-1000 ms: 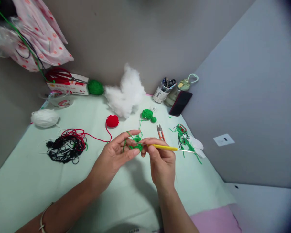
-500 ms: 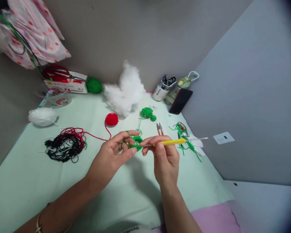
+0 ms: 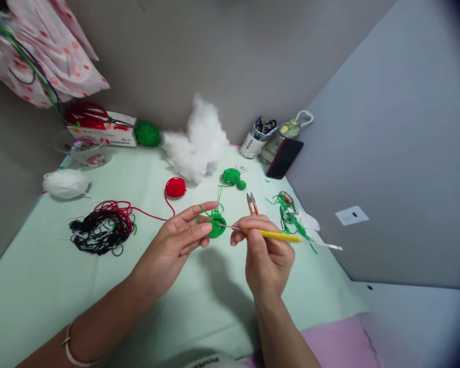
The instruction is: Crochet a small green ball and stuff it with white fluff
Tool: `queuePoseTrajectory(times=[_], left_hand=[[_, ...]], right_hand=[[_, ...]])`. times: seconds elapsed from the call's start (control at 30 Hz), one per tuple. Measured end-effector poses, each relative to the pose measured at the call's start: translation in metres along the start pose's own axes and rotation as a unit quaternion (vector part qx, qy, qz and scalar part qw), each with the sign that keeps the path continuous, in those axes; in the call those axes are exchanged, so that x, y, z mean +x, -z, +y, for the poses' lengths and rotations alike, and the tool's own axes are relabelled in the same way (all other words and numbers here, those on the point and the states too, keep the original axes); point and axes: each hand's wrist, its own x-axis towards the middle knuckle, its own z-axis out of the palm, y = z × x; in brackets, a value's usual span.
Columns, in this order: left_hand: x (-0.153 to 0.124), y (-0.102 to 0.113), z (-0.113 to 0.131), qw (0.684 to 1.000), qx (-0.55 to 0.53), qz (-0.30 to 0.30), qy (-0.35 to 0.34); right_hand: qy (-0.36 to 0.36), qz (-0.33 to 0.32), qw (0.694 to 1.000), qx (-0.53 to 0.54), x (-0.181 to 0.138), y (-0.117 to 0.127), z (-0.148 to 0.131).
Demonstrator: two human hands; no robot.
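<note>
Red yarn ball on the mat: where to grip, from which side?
Grip the red yarn ball across its round middle, fingers coming down from above: it lies free on the mat, stuffing close behind. Its strand trails off the near side to the red and black tangle, so probably keep off that side.

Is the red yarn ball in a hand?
No, the red yarn ball lies on the table, while the left hand holds green crochet work.

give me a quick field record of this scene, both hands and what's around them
left hand: pinches green crochet piece
right hand: holds yellow hook, tip at the piece
table: pale green cover
near hands: snips, green scraps
further back: red ball, white stuffing, black-red tangle
</note>
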Motion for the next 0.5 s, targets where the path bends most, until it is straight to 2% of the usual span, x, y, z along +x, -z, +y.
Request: queuePoseTrajectory(times=[0.07, 0.13, 0.27, 0.37, 0.43, 0.5], left_hand=[[0.000, 0.000, 0.000, 0.999, 0.028, -0.012, -0.020], [-0.001, 0.000, -0.002, 0.998, 0.055, -0.013, -0.039], [-0.002, -0.002, -0.010, 0.996, 0.058, 0.024, -0.062], [-0.001, -0.002, -0.011, 1.000, 0.003, 0.024, -0.010], [0.001, -0.001, -0.009, 0.998, -0.046, 0.015, 0.044], [0.003, 0.002, -0.005, 0.995, -0.081, 0.020, 0.063]], right_hand=[[-0.029, -0.017, 0.999, 0.036, 0.004, -0.002, -0.001], [-0.021, -0.038, 0.999, 0.014, 0.005, -0.004, 0.001], [0.072, -0.059, 0.988, -0.126, -0.005, -0.007, 0.006], [0.165, -0.070, 0.958, -0.224, -0.011, -0.006, 0.007], [0.151, -0.046, 0.967, -0.197, -0.008, -0.003, 0.004], [0.088, 0.016, 0.990, -0.106, -0.001, 0.001, -0.001]])
